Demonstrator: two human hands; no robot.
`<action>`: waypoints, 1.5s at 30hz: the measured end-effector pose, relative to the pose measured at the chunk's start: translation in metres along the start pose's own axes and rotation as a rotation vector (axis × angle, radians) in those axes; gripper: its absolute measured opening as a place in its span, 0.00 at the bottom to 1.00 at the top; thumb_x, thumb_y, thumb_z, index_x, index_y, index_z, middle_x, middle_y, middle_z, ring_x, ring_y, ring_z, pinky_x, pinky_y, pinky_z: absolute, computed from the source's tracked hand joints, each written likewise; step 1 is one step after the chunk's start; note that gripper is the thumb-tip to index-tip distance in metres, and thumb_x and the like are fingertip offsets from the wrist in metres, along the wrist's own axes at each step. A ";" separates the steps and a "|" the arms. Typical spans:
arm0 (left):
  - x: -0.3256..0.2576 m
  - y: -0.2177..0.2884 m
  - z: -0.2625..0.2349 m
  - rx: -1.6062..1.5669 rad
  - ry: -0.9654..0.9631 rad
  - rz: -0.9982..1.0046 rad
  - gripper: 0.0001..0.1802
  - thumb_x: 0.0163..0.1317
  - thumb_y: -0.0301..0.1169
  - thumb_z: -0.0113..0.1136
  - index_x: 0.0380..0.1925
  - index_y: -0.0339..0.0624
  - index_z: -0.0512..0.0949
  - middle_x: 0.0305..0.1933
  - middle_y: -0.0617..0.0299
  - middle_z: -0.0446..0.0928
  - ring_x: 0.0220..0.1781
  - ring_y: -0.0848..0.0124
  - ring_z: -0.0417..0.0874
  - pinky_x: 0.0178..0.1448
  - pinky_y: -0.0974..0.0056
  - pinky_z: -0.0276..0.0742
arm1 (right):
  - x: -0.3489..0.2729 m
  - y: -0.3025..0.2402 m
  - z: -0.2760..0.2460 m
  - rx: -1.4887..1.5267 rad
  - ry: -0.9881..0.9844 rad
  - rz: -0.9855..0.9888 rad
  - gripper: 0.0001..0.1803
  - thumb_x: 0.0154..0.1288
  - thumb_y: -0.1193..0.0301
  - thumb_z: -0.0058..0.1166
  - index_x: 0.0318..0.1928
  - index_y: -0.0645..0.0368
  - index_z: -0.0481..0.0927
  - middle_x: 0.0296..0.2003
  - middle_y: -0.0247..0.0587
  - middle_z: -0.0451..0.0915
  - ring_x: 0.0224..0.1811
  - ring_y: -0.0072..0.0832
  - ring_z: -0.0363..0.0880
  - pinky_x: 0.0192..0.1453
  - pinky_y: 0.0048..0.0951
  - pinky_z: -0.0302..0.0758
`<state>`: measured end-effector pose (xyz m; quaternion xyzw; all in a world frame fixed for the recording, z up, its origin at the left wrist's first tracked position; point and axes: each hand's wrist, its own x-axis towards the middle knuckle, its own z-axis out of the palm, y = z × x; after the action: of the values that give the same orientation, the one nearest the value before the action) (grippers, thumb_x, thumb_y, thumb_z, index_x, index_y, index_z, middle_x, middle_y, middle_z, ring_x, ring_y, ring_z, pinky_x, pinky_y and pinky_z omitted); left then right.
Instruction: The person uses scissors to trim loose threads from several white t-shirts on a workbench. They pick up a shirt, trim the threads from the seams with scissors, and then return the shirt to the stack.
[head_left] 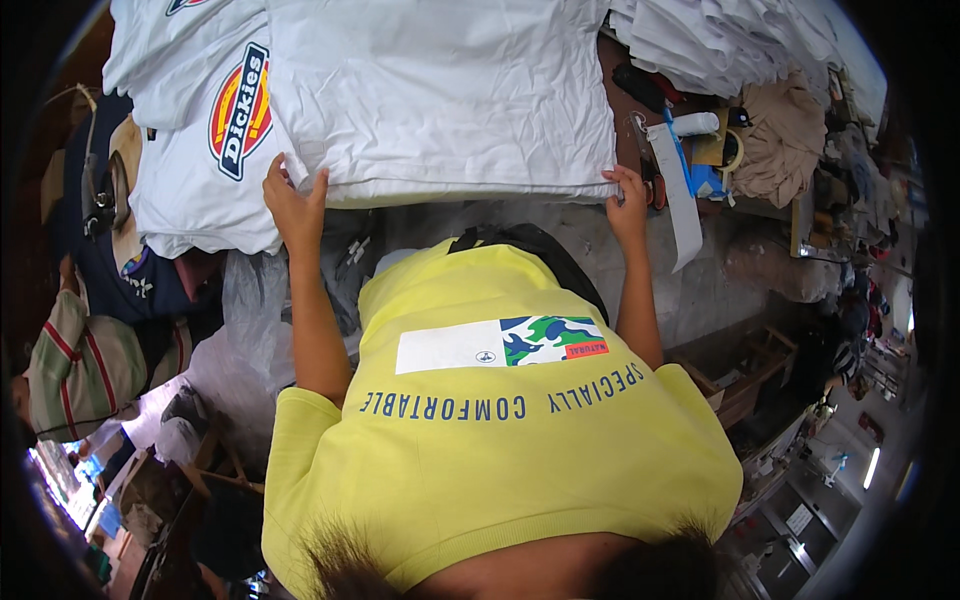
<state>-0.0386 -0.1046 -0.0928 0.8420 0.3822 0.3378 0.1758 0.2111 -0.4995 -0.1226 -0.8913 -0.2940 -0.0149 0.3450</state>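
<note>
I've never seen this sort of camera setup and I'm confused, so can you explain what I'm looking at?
There's no machine: these are a person's bare hands. The one picture looks down from a wide camera on their head, so edges bend and their yellow shirt fills the lower middle. On the table lie white cloth, a white pile and beige cloth. The left hand and right hand touch the white cloth's near edge; how firmly, I can't tell.

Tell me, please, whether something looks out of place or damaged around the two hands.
No damage shows. Slightly askew: the long white strip right of the right hand slants down past the edge of the table, while the white garment lies fairly flat.
</note>
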 end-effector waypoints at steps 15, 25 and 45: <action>0.126 -0.107 -0.037 -0.900 0.115 -0.600 0.17 0.57 0.28 0.59 0.43 0.30 0.69 0.31 0.61 0.74 0.27 0.74 0.75 0.35 0.75 0.77 | 0.012 -0.067 -0.014 0.357 -0.438 -0.070 0.06 0.53 0.75 0.54 0.34 0.60 0.76 0.30 0.37 0.76 0.35 0.31 0.75 0.39 0.29 0.71; 0.002 -0.035 0.028 -0.892 -0.271 -0.764 0.10 0.57 0.30 0.57 0.34 0.34 0.74 0.29 0.59 0.77 0.26 0.72 0.78 0.34 0.72 0.75 | 0.019 0.026 -0.035 -0.414 0.107 0.161 0.13 0.57 0.72 0.51 0.44 0.57 0.74 0.36 0.44 0.75 0.42 0.42 0.73 0.46 0.38 0.70; 0.038 0.037 0.053 -1.203 -0.524 -0.579 0.15 0.61 0.41 0.50 0.35 0.39 0.73 0.36 0.58 0.76 0.41 0.68 0.77 0.50 0.59 0.71 | 0.040 0.036 -0.082 0.197 -0.232 0.509 0.29 0.46 0.70 0.63 0.51 0.59 0.71 0.22 0.33 0.76 0.22 0.17 0.72 0.27 0.21 0.66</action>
<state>0.0362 -0.1013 -0.0930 0.5174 0.2828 0.2166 0.7781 0.2780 -0.5514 -0.0732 -0.8943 -0.0985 0.2028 0.3865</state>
